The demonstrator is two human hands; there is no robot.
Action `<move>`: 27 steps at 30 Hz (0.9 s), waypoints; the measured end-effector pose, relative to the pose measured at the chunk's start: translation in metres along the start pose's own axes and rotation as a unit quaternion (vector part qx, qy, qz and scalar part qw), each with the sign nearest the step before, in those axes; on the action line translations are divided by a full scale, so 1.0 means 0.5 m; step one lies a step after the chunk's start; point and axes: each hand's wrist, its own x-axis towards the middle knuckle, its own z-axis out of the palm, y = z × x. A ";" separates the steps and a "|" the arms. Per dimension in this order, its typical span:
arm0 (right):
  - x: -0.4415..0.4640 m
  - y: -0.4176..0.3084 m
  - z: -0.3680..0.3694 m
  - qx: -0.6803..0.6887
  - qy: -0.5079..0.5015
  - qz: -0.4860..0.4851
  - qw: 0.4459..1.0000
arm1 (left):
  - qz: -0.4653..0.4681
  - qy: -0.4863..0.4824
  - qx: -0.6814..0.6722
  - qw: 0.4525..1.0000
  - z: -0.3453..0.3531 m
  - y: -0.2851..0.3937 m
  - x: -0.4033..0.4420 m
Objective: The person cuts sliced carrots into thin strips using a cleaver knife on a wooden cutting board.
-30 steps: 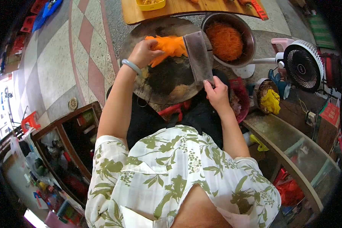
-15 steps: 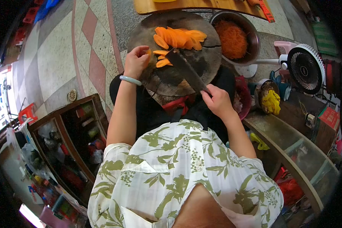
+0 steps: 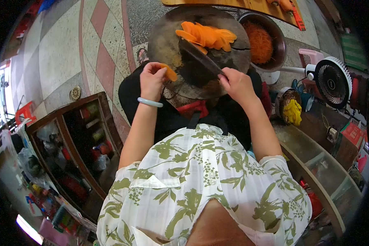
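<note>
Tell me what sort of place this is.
Probably a food-prep corner in a home or small shop: a round chopping board bears carrot slices, a metal bowl beside it holds orange shreds, and an electric fan stands nearby.

Single head-worn view, looking forward and steeply down
From above a white shirt with olive-green leaf print (image 3: 194, 164), the wide, round-edged view faces a round, dark wooden chopping board (image 3: 165, 39), near enough to include the left hand (image 3: 152, 78) and right hand (image 3: 238, 85) whole.
</note>
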 end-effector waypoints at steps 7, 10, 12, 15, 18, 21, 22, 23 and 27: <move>0.004 -0.048 0.007 0.034 -0.031 0.078 0.996 | 0.031 -0.018 -0.003 0.999 0.063 -0.031 -0.025; -0.004 -0.070 0.010 0.037 -0.028 0.063 0.997 | 0.128 -0.012 0.158 0.979 0.057 -0.053 -0.025; -0.008 -0.074 0.023 0.052 -0.012 0.041 0.998 | 0.241 0.018 0.328 0.913 0.045 -0.047 -0.034; -0.015 -0.074 0.038 0.046 0.001 0.005 0.999 | 0.341 0.077 0.419 0.838 0.038 -0.026 -0.045; -0.014 -0.072 0.049 0.028 0.017 -0.030 0.999 | 0.404 0.053 0.429 0.806 0.025 -0.028 -0.052; -0.012 -0.080 0.052 0.006 0.016 -0.056 0.998 | 0.485 -0.005 0.444 0.754 0.027 -0.052 -0.062; -0.010 -0.084 0.051 -0.002 0.013 -0.064 0.998 | 0.507 -0.023 0.448 0.736 0.032 -0.057 -0.065; -0.010 -0.088 0.052 -0.011 -0.004 -0.068 0.998 | 0.497 -0.037 0.454 0.738 0.037 -0.061 -0.070; -0.011 -0.106 0.054 -0.035 -0.046 -0.078 0.995 | 0.445 -0.055 0.498 0.742 0.043 -0.069 -0.071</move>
